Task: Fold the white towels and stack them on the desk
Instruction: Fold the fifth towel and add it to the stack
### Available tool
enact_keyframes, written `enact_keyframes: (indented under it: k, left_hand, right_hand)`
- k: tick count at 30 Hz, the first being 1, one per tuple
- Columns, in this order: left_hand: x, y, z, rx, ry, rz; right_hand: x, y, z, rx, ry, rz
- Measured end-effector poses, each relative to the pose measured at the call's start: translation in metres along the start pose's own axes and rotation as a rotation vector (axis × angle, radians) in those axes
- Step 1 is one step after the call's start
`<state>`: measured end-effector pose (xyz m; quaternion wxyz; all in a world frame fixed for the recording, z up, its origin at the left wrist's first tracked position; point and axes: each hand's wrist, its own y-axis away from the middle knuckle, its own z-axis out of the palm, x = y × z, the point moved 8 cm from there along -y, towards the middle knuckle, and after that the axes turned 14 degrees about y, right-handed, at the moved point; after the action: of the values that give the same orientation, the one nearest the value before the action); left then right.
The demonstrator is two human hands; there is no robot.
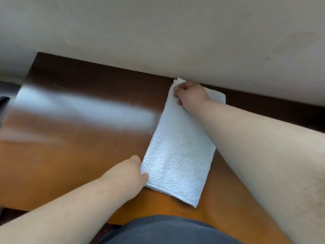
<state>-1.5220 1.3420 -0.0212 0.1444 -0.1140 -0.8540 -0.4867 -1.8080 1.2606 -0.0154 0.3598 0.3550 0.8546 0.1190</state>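
We see the folded towel (177,152) lying flat on the desk (70,147), right of centre in the frame, its far end touching the wall (158,32). Our left hand (131,170) pinches its near left corner, fingers tucked under the edge. Our right hand (190,95) grips the far left corner, fingers curled.

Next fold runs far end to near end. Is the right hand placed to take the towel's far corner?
Probably yes: the right hand already rests curled on the white towel at its far end by the wall, nothing between them.
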Motion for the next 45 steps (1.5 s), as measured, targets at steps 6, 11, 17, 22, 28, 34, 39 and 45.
enact_keyframes:
  k: [6, 11, 17, 22, 28, 34, 39, 45]
  left_hand:
    - [0.049, 0.0, -0.043, 0.159, -0.392, 0.146]
    - [0.174, -0.023, -0.06, 0.299, -0.245, 0.817]
    - [0.209, -0.125, -0.048, 0.099, -0.474, 0.745]
    - [0.188, -0.153, -0.05, 0.212, -0.569, 0.737]
    - [0.2, -0.148, -0.054, 0.262, -0.666, 0.682]
    - [0.209, -0.136, -0.046, 0.224, -0.717, 0.594]
    - [0.237, -0.072, -0.013, 0.285, -0.538, 0.911]
    - [0.135, -0.001, 0.055, 0.286, -0.433, 0.781]
  right_hand:
    - [0.009, 0.024, -0.025, 0.121, -0.475, 0.05]
    - [0.075, 0.088, -0.064, 0.618, -0.253, 0.125]
    - [0.105, 0.103, 0.01, 0.126, 0.535, 0.082]
    - [0.131, 0.122, 0.023, 0.072, 0.659, 0.072]
    - [0.119, 0.194, 0.048, 0.08, 0.733, -0.208]
    - [0.119, 0.264, 0.098, -0.218, 1.002, -0.725]
    - [0.085, 0.233, 0.02, 0.157, 0.606, -0.913]
    - [0.09, 0.075, -0.094, 0.334, 0.319, -0.282]
